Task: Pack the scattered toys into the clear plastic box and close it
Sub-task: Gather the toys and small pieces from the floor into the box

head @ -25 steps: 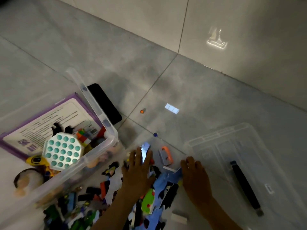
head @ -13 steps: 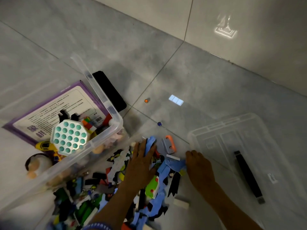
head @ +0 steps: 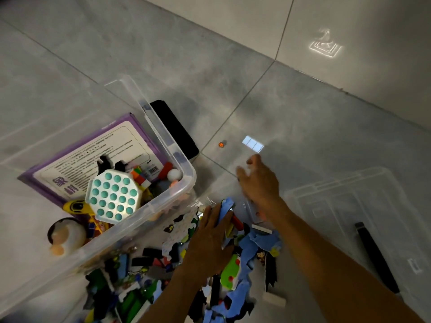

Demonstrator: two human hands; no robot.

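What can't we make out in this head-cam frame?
- Right hand: motion-blurred over the floor; whether it grips anything is unclear.
- Orange-handled toy: mostly hidden behind the right hand.
- Toy pile: cut off by the bottom edge; the left hand covers its middle.
- Clear plastic box: lower contents hidden under the pop-it board.
- Orange bead: too small to identify.

A grey tiled floor (head: 163, 54) with thin grout lines is seen from above. On it are set a clear plastic box (head: 163, 141), a black flat slab (head: 177, 129) just beside the box, and a clear lid (head: 338, 206) with a black handle. A heap of coloured toy pieces (head: 245, 248) is spread between box and lid, with a small orange bead (head: 220, 144) apart and a white block (head: 274, 300) near the heap.
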